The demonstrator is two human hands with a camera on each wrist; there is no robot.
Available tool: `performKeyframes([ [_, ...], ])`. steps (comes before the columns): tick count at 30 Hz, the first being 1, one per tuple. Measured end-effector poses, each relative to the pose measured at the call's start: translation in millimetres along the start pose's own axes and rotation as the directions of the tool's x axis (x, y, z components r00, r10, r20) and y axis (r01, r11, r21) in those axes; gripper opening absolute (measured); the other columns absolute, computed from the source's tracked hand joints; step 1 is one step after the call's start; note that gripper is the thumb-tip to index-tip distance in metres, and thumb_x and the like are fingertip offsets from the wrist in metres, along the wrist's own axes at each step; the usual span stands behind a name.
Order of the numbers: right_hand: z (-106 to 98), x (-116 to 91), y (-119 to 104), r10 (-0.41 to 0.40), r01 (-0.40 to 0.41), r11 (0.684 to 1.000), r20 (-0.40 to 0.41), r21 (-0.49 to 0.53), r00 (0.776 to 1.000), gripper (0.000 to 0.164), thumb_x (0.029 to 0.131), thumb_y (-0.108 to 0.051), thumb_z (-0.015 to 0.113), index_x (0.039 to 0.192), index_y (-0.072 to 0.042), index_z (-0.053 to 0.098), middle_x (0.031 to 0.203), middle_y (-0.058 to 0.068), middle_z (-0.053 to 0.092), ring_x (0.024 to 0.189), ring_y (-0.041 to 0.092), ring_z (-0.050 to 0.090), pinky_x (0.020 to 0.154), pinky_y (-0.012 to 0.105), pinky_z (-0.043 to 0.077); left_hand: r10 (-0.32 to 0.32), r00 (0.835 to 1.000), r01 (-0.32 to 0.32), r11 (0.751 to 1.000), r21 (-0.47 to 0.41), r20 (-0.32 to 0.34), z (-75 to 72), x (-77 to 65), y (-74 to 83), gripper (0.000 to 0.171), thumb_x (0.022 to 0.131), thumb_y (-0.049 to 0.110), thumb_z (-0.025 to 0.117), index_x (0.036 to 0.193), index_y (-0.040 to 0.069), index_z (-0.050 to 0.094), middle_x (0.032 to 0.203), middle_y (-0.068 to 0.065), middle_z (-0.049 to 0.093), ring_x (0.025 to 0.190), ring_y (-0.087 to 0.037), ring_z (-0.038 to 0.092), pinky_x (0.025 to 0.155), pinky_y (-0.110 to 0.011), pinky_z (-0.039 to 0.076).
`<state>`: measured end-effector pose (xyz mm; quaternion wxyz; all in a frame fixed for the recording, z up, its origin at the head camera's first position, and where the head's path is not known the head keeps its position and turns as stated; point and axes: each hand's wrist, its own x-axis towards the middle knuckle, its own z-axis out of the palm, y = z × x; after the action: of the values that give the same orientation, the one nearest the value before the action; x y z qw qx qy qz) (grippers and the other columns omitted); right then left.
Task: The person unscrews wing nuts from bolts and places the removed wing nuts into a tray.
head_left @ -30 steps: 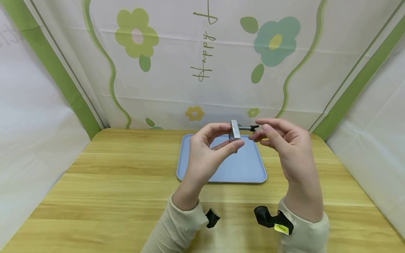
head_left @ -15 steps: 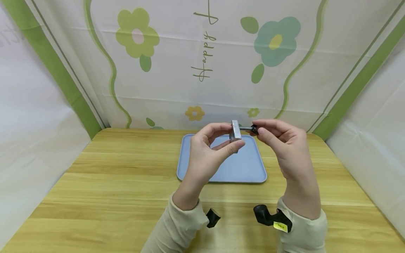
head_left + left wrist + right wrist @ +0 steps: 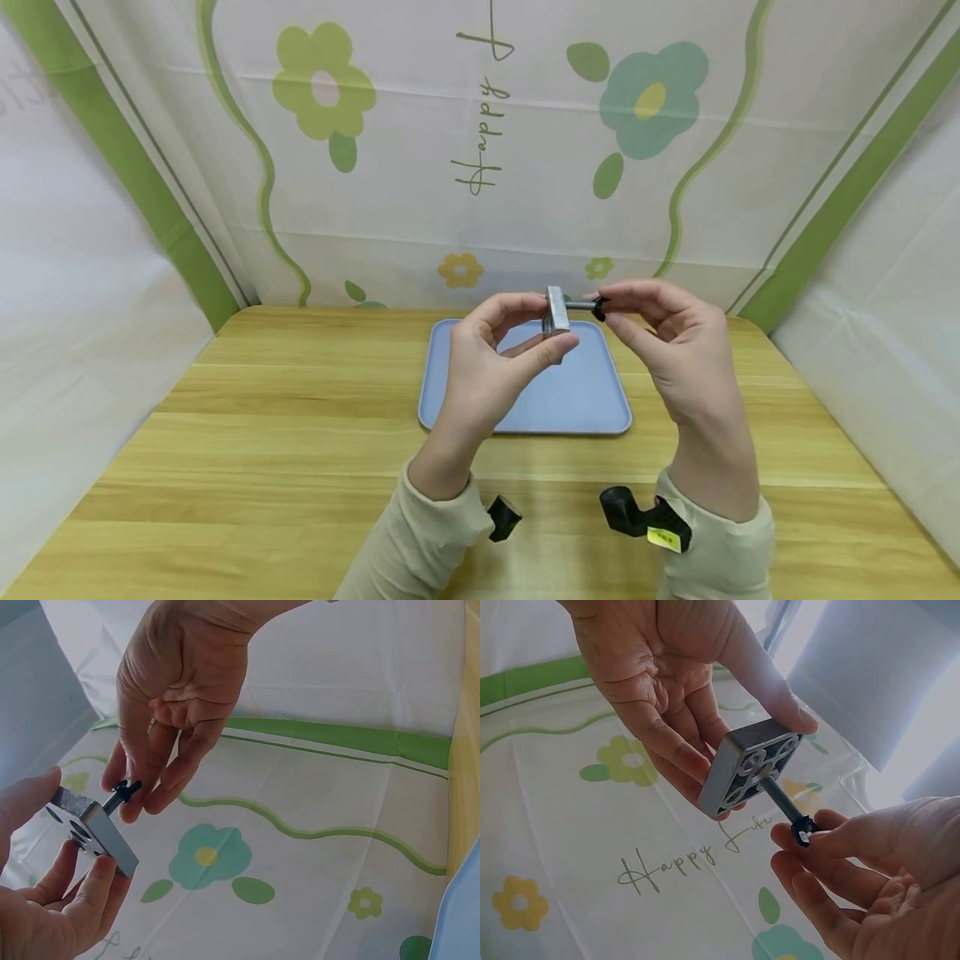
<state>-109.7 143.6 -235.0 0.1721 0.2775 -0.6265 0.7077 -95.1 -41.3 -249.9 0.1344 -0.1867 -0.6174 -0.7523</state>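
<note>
Above the tray, my left hand (image 3: pixel 487 367) grips a square metal block (image 3: pixel 557 310) by its edges, between thumb and fingers. In the right wrist view the block shows round holes near its corners, and a threaded bolt (image 3: pixel 781 798) sticks out of its middle. Toward the bolt's outer end sits a black wing nut (image 3: pixel 802 828). My right hand (image 3: pixel 686 350) pinches this wing nut with thumb and fingertips, partly covering it in the head view. From the left wrist view, the wing nut (image 3: pixel 126 790) stands off from the block's face, with some bolt showing between them.
A light blue tray (image 3: pixel 585 408) lies on the wooden table (image 3: pixel 300 467) below my hands. White cloth with printed flowers (image 3: pixel 420 125) walls the table at the back and sides. Black camera mounts (image 3: pixel 637 517) are strapped at both wrists.
One second ago my right fingers were spread apart just off the wing nut. They have since moved left and pinched it, and the wing nut has turned. My left hand keeps its grip.
</note>
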Motion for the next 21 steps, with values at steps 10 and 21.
performKeyframes([
  [10, -2.5, -2.4, -8.2, -0.017, 0.036, 0.990, -0.144, 0.137, 0.989, 0.016, 0.094, 0.012, 0.057, 0.101, 0.009, 0.071, 0.087, 0.012, 0.076, 0.083, 0.021, 0.074, 0.076, 0.023, 0.061, -0.008, 1.000, 0.008, 1.000, -0.013, -0.002, -0.3, 0.5, 0.9, 0.036, 0.079, -0.006, 0.079, 0.112, -0.004, 0.064, 0.117, -0.017, 0.066, 0.109, -0.020, 0.065, 0.090, -0.034, 0.062],
  [21, -1.4, -3.6, -9.9, 0.065, -0.068, 0.997, -0.078, -0.045, 0.995, 0.015, 0.096, 0.003, 0.060, 0.107, 0.005, 0.070, 0.075, 0.006, 0.074, 0.070, 0.018, 0.071, 0.064, 0.023, 0.057, -0.004, 1.000, 0.004, 1.000, 0.014, -0.005, -0.6, 0.6, -0.1, 0.035, 0.080, -0.004, 0.080, 0.111, -0.003, 0.065, 0.117, -0.016, 0.066, 0.111, -0.021, 0.065, 0.091, -0.033, 0.061],
])
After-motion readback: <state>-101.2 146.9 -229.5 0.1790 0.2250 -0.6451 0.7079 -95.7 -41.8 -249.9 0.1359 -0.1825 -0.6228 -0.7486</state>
